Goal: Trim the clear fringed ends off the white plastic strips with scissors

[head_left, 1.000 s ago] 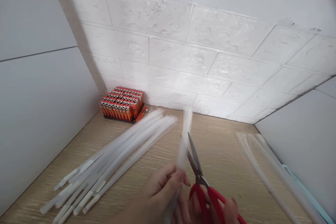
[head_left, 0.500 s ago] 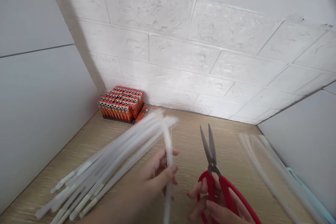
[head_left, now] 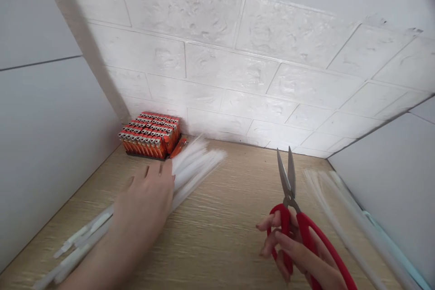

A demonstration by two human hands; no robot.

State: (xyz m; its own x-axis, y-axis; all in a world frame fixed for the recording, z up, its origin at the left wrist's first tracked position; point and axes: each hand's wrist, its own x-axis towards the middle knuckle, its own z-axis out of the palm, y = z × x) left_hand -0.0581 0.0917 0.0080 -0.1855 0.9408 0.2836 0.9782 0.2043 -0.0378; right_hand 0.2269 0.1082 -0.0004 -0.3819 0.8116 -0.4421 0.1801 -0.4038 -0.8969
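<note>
A wood-grain tabletop (head_left: pixel 217 231) runs back to a white brick-pattern wall (head_left: pixel 220 59), with a block of orange lighters (head_left: pixel 149 136) in the far left corner and a loose lighter (head_left: pixel 178 147) just beside it. The left hand (head_left: pixel 144 199) lies open and palm down on a pile of long white plastic strips (head_left: pixel 195 165), pressing rather than gripping. Their tips reach almost to the loose lighter. The right hand (head_left: pixel 299 253) grips red-handled scissors (head_left: pixel 299 222) by the loops, with the blades pointing up and slightly parted. More strips (head_left: pixel 340 222) lie along the right wall.

Pressing forward could shove the pile into the lighters, and lowering the parted blades carelessly could nick those right-hand strips. Earlier the left hand held one strip upright; now it holds none, and the scissors sit farther right.
</note>
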